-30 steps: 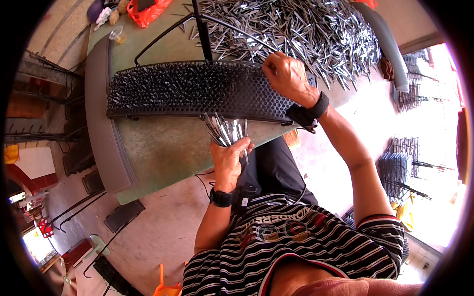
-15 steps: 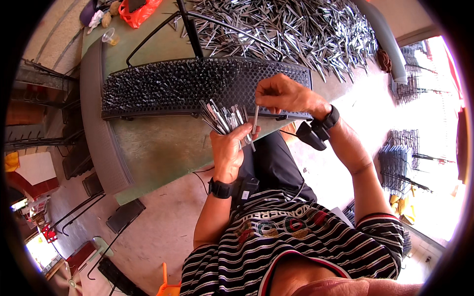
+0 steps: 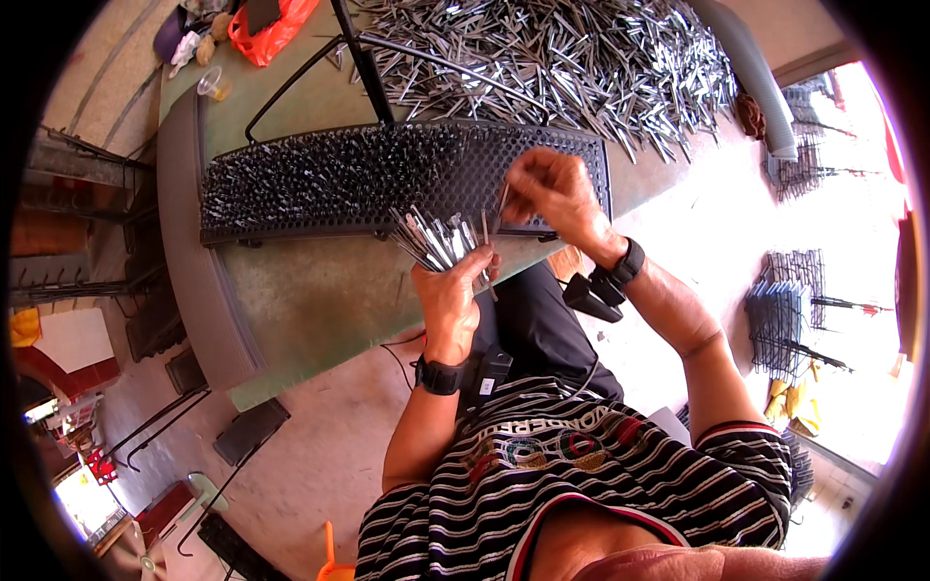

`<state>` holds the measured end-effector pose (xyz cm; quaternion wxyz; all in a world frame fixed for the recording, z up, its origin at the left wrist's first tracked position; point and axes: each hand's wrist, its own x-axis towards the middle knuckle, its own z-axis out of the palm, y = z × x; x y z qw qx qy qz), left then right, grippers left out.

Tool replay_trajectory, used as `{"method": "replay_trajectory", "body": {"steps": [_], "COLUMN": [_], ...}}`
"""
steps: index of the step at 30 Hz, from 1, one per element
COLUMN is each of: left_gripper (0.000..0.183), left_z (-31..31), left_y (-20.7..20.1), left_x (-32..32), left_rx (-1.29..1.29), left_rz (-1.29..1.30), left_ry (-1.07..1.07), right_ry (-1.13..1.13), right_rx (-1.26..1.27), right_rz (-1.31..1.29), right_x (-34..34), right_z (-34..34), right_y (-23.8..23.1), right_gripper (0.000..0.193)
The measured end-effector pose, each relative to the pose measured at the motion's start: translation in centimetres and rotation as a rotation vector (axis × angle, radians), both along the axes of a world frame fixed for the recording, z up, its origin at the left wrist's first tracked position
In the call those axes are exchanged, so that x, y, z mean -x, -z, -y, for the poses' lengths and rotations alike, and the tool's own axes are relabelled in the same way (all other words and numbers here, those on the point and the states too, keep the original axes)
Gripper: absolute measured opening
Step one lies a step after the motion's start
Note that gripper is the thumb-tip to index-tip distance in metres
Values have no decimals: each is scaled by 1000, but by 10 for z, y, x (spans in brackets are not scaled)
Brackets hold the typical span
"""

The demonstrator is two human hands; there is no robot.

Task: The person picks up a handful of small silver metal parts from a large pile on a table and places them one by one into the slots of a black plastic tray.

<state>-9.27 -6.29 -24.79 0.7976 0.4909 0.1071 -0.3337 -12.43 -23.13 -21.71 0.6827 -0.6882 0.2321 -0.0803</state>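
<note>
A bundle of thin metal strips (image 3: 431, 237) fans out of my left hand (image 3: 451, 295), which is closed round its lower end. My right hand (image 3: 562, 194) pinches a single metal strip (image 3: 504, 198) over the near right part of a long black perforated tray (image 3: 407, 180). Upright strips crowd the tray's left and middle holes; on the right, bare holes show, partly covered by my right hand. Both wrists wear black straps with small black boxes.
A large heap of loose metal strips (image 3: 552, 68) covers the table's far side. A black metal frame (image 3: 365, 68) rises behind the tray. A plastic cup (image 3: 215, 83) and red bag (image 3: 271, 34) lie far left. Wire racks (image 3: 785, 320) stand on the right floor.
My right hand has opened out a little and shifted slightly, its strip now smaller in view and nearer the tray. My left hand keeps its bundle almost in place.
</note>
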Motion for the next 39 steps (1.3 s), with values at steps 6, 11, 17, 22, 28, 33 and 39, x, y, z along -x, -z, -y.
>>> {"method": "replay_trajectory", "body": {"steps": [6, 11, 17, 22, 28, 33, 39], "left_gripper": [19, 17, 16, 18, 23, 15, 24], "left_z": [-7, -11, -13, -14, -16, -17, -16], "left_y": [-3, 0, 0, 0, 5, 4, -2], "left_x": [2, 0, -3, -3, -3, -2, -2], "left_rx": [-54, -56, -55, -50, -28, -35, -1], "left_rz": [29, 11, 10, 0, -13, -1, -12], "left_ry": [-27, -29, -35, -44, -45, -32, -45], "right_ry": [203, 152, 95, 91, 57, -56, -14], "right_rx": [502, 666, 745, 772, 797, 1072, 1156], "right_rz": [313, 294, 294, 273, 257, 278, 313], "right_x": [-27, -39, -46, -49, -52, -51, -46], "right_z": [22, 24, 28, 27, 25, 31, 20], "right_y": [0, 8, 21, 18, 11, 23, 8], "right_gripper": [6, 6, 6, 6, 4, 4, 7]}}
